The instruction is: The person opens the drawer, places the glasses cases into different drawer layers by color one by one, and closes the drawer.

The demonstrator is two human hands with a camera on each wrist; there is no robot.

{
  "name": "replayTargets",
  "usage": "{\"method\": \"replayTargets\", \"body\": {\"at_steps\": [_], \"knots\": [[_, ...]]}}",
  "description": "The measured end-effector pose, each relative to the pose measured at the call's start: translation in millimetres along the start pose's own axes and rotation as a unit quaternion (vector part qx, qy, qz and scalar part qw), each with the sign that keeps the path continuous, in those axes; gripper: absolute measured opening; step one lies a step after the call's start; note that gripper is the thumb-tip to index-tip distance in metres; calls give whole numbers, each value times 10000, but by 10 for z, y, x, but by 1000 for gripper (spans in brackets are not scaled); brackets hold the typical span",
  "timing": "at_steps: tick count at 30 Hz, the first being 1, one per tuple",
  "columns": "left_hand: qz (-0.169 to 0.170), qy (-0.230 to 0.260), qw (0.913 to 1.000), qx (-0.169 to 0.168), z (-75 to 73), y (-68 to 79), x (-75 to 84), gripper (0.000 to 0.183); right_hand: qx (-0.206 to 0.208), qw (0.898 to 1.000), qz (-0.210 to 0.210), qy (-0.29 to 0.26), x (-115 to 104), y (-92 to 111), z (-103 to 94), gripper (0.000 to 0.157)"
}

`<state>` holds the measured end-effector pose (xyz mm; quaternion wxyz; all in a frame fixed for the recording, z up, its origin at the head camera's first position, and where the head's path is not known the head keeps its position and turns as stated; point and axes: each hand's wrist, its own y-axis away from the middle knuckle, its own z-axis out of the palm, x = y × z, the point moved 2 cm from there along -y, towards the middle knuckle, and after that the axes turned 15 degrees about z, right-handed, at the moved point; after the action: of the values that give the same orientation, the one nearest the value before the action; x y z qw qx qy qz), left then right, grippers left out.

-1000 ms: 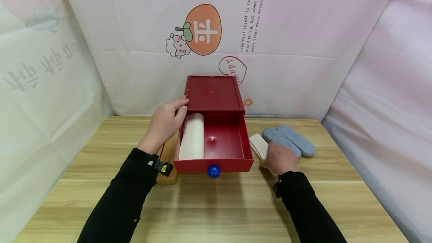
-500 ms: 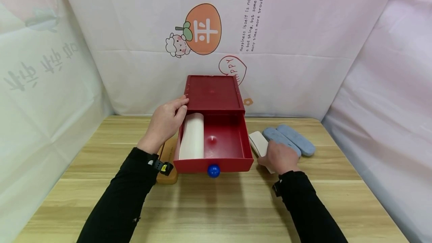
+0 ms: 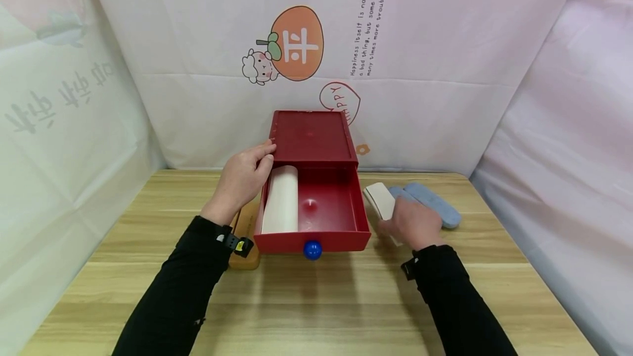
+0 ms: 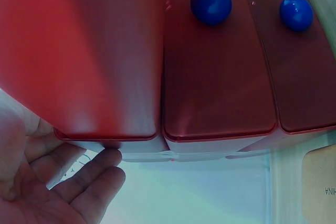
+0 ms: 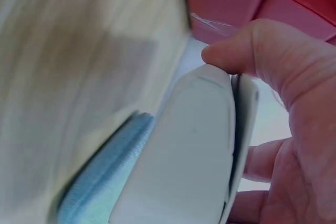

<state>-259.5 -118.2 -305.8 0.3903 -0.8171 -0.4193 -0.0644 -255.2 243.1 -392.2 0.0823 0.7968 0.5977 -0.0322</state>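
Observation:
A red drawer cabinet (image 3: 312,136) stands at the back of the table, its top drawer (image 3: 328,207) pulled out by a blue knob (image 3: 312,250). Inside the drawer, along the left side, lies a white glasses case (image 3: 281,201). My left hand (image 3: 244,177) rests against the cabinet's left side; in the left wrist view its fingers (image 4: 97,182) lie fairly straight along that side. To the right of the drawer, my right hand (image 3: 414,223) pinches another white glasses case (image 5: 178,145) between thumb and fingers, tilted above the table.
Blue glasses cases (image 3: 436,203) lie on the table just beyond my right hand, one partly covered. A tan case (image 3: 247,242) sits left of the cabinet, under my left wrist. Below the open drawer are closed drawers with blue knobs (image 4: 211,4). Fabric hangs behind.
My right hand has raised the white glasses case slightly from beside the blue cases, covering more of the nearer blue one. The left hand and drawer have stayed put.

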Motion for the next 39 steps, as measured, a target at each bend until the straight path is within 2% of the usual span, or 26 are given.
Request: {"method": "replayTargets", "body": {"at_steps": [21,29,39], "knots": [[-16,-33,10000,-12,-2,1,-9,45,38,9996,-181,200,-92,85,-477,56],[1,-59,10000,-4,-4,-1,-4,44,300,9992,-210,149,-127,165,-673,48],[-13,-44,10000,-11,-3,0,-5,44,417,9983,-310,250,-178,237,-892,52]]}}
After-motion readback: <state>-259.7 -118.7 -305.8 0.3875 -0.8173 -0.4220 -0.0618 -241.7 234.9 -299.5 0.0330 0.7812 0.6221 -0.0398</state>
